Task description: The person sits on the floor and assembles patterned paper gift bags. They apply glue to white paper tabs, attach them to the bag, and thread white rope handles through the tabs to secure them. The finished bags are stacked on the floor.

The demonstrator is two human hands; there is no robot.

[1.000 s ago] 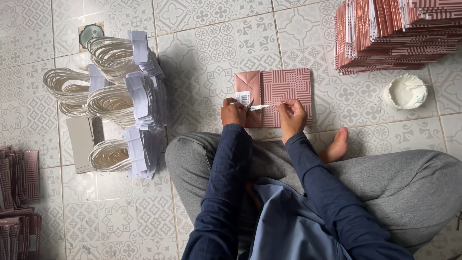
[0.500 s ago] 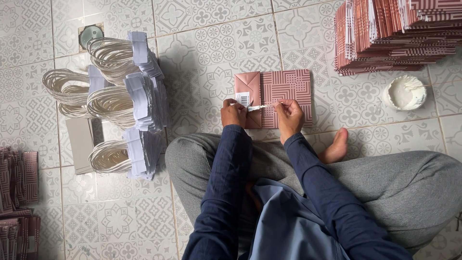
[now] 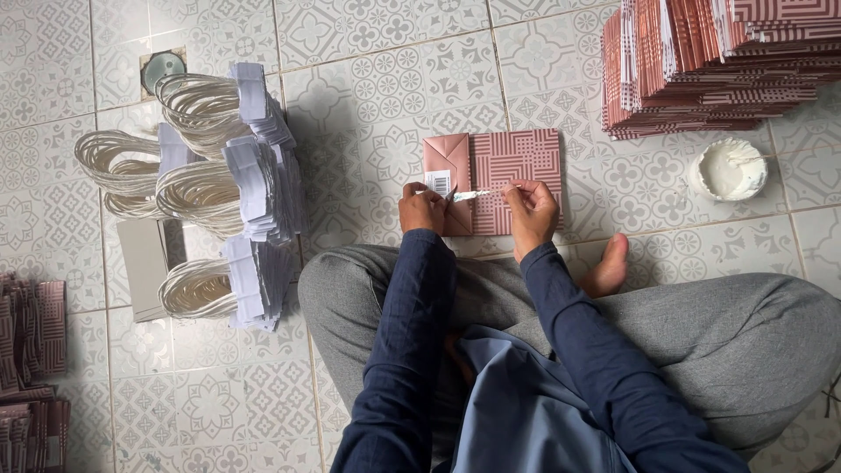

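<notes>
While both hands' fingers (image 3: 431, 194) pinch a white strip (image 3: 473, 194), the pink bag (image 3: 517, 166) lies beneath

"What gets cut off?"
"The tall pile of pink bags (image 3: 718, 61) runs off the top right corner. A darker pile (image 3: 31, 359) runs off the left edge."
"What is hidden?"
"The left hand (image 3: 422, 208) covers part of the flat bag (image 3: 517, 175)."

Bundled white cord handles (image 3: 188, 188), round glue tub (image 3: 729, 169), patterned tiles (image 3: 377, 79)
</notes>
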